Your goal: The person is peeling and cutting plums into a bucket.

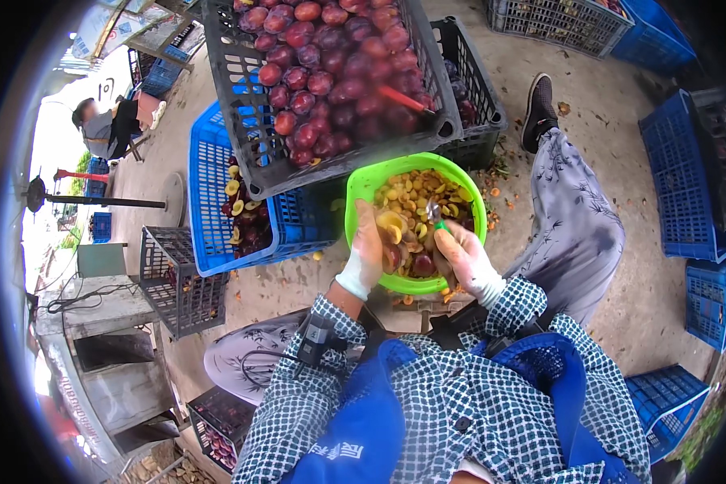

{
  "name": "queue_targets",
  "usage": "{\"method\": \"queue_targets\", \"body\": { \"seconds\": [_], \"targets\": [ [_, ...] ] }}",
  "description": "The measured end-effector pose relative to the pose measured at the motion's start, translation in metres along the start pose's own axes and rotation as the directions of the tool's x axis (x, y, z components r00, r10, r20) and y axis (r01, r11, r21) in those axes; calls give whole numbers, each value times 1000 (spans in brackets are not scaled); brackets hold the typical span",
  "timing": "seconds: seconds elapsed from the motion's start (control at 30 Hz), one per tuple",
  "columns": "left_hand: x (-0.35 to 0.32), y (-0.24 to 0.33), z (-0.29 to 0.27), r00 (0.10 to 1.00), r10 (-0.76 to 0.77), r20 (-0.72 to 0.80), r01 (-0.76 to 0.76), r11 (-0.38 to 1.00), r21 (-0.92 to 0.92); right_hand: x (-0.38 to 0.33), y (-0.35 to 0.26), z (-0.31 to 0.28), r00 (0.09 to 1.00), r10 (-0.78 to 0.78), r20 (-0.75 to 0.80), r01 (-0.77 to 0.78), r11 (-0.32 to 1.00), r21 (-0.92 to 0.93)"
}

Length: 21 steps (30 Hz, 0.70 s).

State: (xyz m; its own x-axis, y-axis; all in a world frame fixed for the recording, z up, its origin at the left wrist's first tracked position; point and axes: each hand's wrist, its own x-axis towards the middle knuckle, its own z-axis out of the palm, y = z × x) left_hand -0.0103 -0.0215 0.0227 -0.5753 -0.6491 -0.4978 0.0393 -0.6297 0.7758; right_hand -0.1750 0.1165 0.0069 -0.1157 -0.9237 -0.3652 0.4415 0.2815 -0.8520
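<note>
My left hand (369, 252), in a white glove, holds a halved plum (392, 223) with its yellow flesh up, over the near side of a green bowl (363, 184). My right hand (463, 256), also gloved, grips a small green-handled metal pitting tool (436, 216) just right of the plum. The bowl holds several yellow plum pits and scraps, plus a whole dark plum (422, 264) at its near edge.
A dark crate (234, 73) heaped with red-purple plums rests on a blue crate (206, 202) holding cut halves. More blue and dark crates stand right and left. My outstretched leg (573, 210) lies right of the bowl. Another person (105, 125) sits far left.
</note>
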Motion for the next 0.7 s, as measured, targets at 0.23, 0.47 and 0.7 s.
{"method": "queue_targets", "body": {
  "seconds": [0.23,0.47,0.7],
  "targets": [
    [-12,-36,-16,982,180,53,-185,874,450,11,16,2,957,-287,31,253,783,-568],
    [-23,-3,15,991,-135,14,129,969,213,6,-12,-7,960,75,-270,-47,993,108],
    [-21,-10,-14,980,194,-33,-153,859,489,9,0,0,963,-207,-171,104,876,-471]
  ]
}}
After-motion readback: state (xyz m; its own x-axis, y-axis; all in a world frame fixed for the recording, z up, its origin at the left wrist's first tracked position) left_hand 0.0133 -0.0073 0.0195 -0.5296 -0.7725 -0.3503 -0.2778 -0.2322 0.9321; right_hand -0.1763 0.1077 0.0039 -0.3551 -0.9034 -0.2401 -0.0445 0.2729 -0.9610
